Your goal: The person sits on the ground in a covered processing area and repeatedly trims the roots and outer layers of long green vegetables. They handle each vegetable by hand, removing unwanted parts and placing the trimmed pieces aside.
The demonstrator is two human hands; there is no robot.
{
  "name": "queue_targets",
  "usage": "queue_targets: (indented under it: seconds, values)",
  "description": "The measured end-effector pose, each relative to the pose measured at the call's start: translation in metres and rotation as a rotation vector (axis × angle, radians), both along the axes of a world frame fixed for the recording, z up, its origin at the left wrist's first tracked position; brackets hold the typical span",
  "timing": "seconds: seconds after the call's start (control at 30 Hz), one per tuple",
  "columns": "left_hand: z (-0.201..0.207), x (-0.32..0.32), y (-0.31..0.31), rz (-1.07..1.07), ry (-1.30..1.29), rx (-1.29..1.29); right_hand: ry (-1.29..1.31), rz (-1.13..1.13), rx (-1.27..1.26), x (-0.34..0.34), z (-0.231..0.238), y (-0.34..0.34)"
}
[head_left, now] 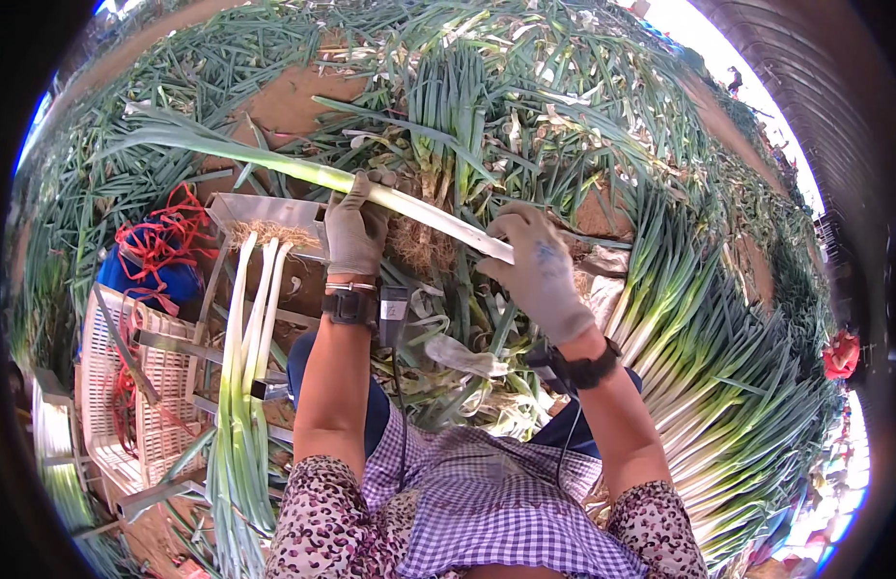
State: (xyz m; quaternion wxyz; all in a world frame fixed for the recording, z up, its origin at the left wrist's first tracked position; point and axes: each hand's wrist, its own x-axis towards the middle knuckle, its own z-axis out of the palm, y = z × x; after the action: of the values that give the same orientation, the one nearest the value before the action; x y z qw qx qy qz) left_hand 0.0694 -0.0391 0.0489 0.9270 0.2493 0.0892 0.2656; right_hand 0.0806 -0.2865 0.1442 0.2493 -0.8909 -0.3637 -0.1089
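Observation:
A long green onion with a white shaft and green leaves stretches across in front of me, its leafy end pointing to the far left. My left hand, in a greyish glove, is closed round the middle of the shaft. At the white lower end, my right hand, gloved too, has its thumb and fingers closed about the tip. Beside my left forearm, a few trimmed-looking green onions lie with their roots away from me on a metal frame. Past my hands lies a bundle of green onions with roots on.
A large fanned heap of green onions fills the right side. On the left stand a woven plastic basket and a blue item under red ties. Loose leaves litter the ground beyond. A person in red is far right.

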Motion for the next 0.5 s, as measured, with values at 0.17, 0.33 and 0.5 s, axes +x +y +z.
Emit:
queue_targets:
  seconds: [0.17,0.33,0.5]
  values:
    - [-0.013,-0.004,0.012,0.059,-0.020,-0.012,0.068,0.008,0.020,0.007,-0.013,0.020]
    - [-0.019,-0.004,0.018,0.084,0.044,-0.127,0.109,0.016,0.050,0.011,-0.015,0.025]
    - [-0.041,0.003,0.025,0.102,0.068,-0.253,0.005,0.099,0.081,0.009,-0.020,0.022]
